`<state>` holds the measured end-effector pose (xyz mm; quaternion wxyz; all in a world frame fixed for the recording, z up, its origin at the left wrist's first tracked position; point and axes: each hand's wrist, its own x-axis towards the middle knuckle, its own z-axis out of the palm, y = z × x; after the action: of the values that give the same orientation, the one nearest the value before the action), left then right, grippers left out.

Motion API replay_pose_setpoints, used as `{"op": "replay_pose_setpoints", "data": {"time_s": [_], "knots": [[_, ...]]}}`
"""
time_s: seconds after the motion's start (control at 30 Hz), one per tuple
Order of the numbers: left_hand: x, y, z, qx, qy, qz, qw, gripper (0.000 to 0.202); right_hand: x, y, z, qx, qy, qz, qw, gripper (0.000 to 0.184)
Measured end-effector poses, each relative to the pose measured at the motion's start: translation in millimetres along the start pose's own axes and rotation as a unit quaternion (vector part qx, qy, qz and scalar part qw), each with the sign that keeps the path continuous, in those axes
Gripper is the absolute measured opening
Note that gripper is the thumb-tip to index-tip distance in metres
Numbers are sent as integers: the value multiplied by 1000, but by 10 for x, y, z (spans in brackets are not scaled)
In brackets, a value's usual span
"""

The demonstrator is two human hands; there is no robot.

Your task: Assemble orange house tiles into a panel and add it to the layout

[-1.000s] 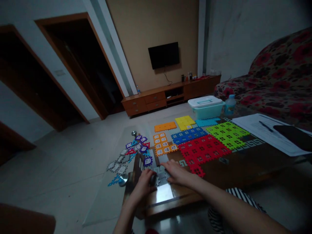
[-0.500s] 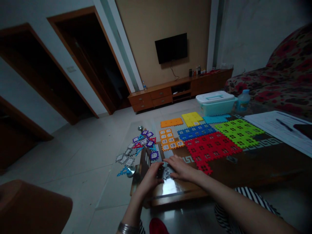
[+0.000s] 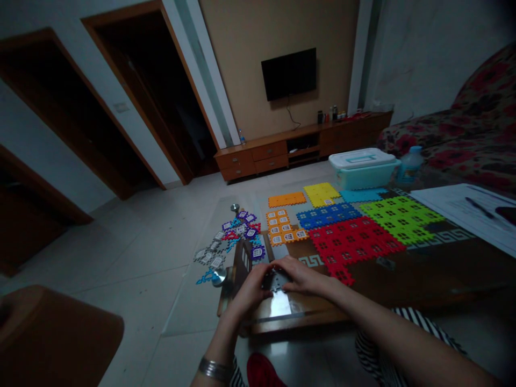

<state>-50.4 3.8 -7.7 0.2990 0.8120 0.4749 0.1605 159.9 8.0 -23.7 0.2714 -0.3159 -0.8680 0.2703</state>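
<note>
My left hand (image 3: 248, 287) and my right hand (image 3: 300, 275) meet over a grey interlocking puzzle tile (image 3: 275, 280) near the front edge of the glass-topped table (image 3: 306, 317). Both hands have fingers curled onto the tile, gripping it from either side. Just beyond lie loose purple, grey and blue window tiles (image 3: 231, 239) and a joined orange panel (image 3: 282, 228). Farther right lie flat joined panels: red (image 3: 355, 242), blue (image 3: 328, 213), green (image 3: 399, 215) and yellow (image 3: 320, 193).
A teal box with a white lid (image 3: 363, 167) and a plastic bottle (image 3: 409, 164) stand at the table's far end. Papers with a pen (image 3: 471, 209) lie at the right. A floral sofa (image 3: 463, 134), TV cabinet (image 3: 298, 148) and brown seat (image 3: 52, 338) surround the table.
Both hands have drawn closer together on the grey tile and lifted its edge slightly. The head camera has shifted, moving the scene rightward and up.
</note>
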Motion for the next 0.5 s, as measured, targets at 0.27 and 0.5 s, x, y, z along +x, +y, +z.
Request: {"op": "replay_pose_setpoints", "data": {"time_s": [0.27,0.5], "knots": [[25,86,4,5,11,-19,1000,57,65,16,17,2,6,36,999,46],[19,118,11,4,10,-23,1000,55,18,119,28,-5,10,32,999,61]]}}
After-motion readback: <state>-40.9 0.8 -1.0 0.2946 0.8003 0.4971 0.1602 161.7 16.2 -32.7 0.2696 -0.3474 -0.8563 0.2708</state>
